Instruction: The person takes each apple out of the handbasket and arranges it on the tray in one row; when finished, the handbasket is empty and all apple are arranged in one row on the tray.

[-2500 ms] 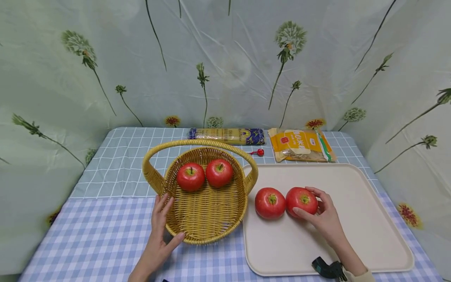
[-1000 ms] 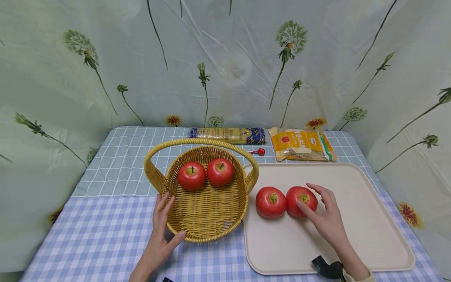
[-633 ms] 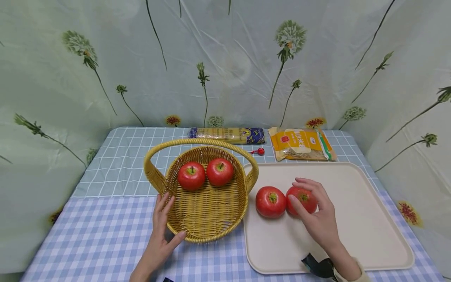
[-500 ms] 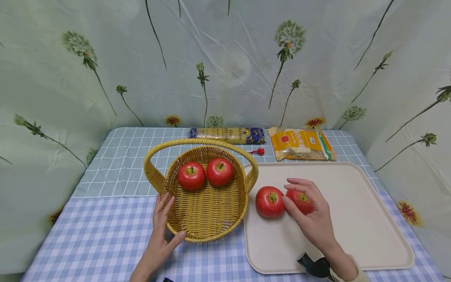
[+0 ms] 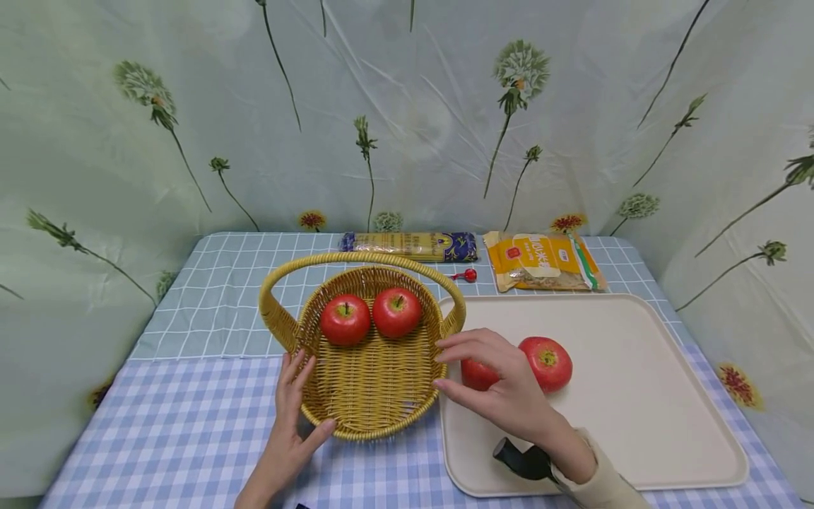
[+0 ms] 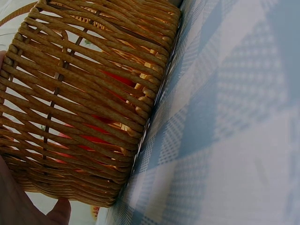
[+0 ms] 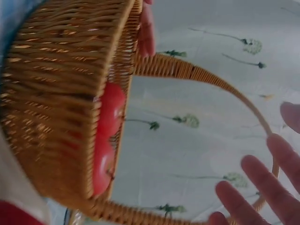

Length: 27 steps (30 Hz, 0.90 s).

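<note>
A woven basket (image 5: 375, 399) with a tall arched handle holds two red apples, a left one (image 5: 345, 326) and a right one (image 5: 397, 315). My left hand (image 5: 286, 420) rests against the basket's left side, fingers and thumb spread along the rim. On the beige tray (image 5: 661, 403) sit two more red apples. One apple (image 5: 550, 366) is in plain sight; the other apple (image 5: 478, 375) is partly covered by my right hand (image 5: 502, 385). That hand hovers by the basket's right rim with spread fingers and nothing in them, also seen apart in the right wrist view.
Along the back lie a long blue-and-yellow packet (image 5: 410, 246), an orange food bag (image 5: 543, 261) and a small red item (image 5: 469, 275). A checked cloth (image 5: 184, 424) covers the table, and a floral curtain (image 5: 420, 127) hangs behind it.
My right hand has left the right-hand apple on the tray and moved left, past the other apple, to the basket's right rim. The apples, basket and left hand stay in place.
</note>
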Available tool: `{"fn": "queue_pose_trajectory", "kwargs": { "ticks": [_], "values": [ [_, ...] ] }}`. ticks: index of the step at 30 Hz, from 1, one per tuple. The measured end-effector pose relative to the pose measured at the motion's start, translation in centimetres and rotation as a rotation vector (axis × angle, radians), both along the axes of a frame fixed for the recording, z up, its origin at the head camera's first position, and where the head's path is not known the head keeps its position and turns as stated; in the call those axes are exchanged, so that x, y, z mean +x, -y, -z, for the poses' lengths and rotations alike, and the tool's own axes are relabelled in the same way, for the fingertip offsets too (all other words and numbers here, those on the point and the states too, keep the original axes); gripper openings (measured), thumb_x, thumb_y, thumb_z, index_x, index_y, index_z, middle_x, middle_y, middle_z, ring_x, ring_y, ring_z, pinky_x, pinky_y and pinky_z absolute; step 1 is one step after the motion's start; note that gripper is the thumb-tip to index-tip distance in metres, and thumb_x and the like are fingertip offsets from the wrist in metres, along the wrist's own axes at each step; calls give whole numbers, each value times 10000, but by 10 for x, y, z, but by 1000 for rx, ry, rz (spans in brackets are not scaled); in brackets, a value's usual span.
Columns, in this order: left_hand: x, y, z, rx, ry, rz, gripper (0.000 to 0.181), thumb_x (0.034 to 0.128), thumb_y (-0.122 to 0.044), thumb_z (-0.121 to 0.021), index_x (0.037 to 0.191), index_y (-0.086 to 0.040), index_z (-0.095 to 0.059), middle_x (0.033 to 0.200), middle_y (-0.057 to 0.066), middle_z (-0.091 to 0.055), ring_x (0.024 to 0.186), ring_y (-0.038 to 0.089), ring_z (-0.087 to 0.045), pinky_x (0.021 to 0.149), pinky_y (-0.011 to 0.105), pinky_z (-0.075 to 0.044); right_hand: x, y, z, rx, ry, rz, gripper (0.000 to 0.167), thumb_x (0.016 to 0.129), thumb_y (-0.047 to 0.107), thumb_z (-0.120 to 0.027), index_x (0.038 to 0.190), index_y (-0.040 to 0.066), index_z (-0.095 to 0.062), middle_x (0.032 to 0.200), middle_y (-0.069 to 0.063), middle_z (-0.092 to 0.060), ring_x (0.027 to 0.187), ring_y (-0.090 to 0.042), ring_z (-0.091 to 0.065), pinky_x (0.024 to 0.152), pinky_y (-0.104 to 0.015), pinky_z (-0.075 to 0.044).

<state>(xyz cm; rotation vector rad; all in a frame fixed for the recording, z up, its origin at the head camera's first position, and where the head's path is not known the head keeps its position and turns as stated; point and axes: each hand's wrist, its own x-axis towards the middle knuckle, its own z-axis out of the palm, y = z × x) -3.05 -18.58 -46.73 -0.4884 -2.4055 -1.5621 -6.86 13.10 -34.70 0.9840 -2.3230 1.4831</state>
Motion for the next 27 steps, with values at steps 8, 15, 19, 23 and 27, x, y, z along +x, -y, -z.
{"fn": "queue_pose_trajectory", "kwargs": {
  "ticks": [8,15,19,23,27],
  "values": [
    [0,0,0,-2,-3,1,861,757,-3,-694,1486,-14,-235,1555,115,-40,1399,308,163,953,749,-15,-14,28,-8,176,-87,-73,267,826,251,-750,1081,211,-682,1204,66,-601,1126,-117,-537,919,-350,-451],
    [0,0,-1,-10,-4,-3,856,758,-12,-694,1484,-13,-240,1557,106,-39,1399,310,164,962,741,-16,-29,52,-16,393,-71,-29,387,831,378,-722,1176,214,-661,1235,64,-576,1155,-113,-512,935,-359,-434],
    [0,0,-2,-10,-5,-2,853,759,-17,-696,1483,-15,-244,1558,105,-39,1398,314,162,956,748,-17,-40,65,-17,481,-23,20,481,843,428,-693,1254,189,-622,1319,-29,-523,1204,-212,-489,952,-427,-421],
    [0,-1,-2,-7,-3,1,852,761,-14,-697,1483,-15,-244,1557,111,-38,1397,324,163,953,751,-17,-50,76,-15,543,137,60,594,837,486,-674,1330,175,-561,1405,-104,-442,1260,-277,-433,954,-495,-408],
    [0,-1,-2,-7,-4,-1,855,758,-8,-697,1483,-15,-244,1556,118,-40,1396,325,162,952,752,-16,-60,83,-10,535,265,99,643,832,495,-676,1357,156,-527,1404,-136,-424,1221,-302,-463,919,-497,-435]
  ]
}}
